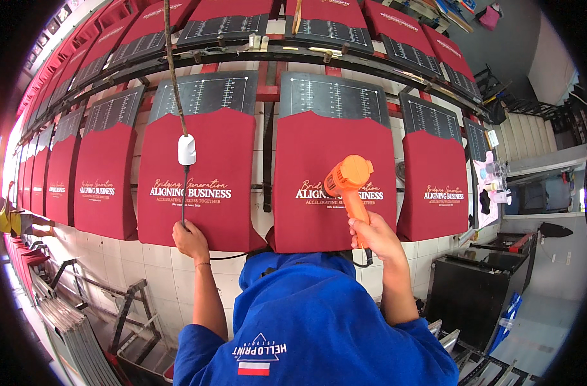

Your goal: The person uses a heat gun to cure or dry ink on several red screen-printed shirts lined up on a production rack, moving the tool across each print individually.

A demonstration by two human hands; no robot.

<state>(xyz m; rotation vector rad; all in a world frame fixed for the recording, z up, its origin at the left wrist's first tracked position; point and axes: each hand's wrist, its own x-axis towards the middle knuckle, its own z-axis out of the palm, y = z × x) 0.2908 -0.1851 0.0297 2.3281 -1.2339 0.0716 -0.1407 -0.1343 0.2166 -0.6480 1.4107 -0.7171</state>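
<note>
My right hand is wrapped round the handle of an orange hair dryer, held over a dark red T-shirt stretched on a flat board. Its barrel covers part of the shirt's white and gold print. My left hand is closed on a black power cord. That cord runs up to a white plug connector, which hangs on a thin brown line. Behind the cord lies another printed dark red T-shirt on its black ruled board.
More shirt-covered boards stand in rows to the left, right and behind. A dark metal rail separates two rows. Metal frames stand at lower left, a black cabinet at lower right. A small table holds cups.
</note>
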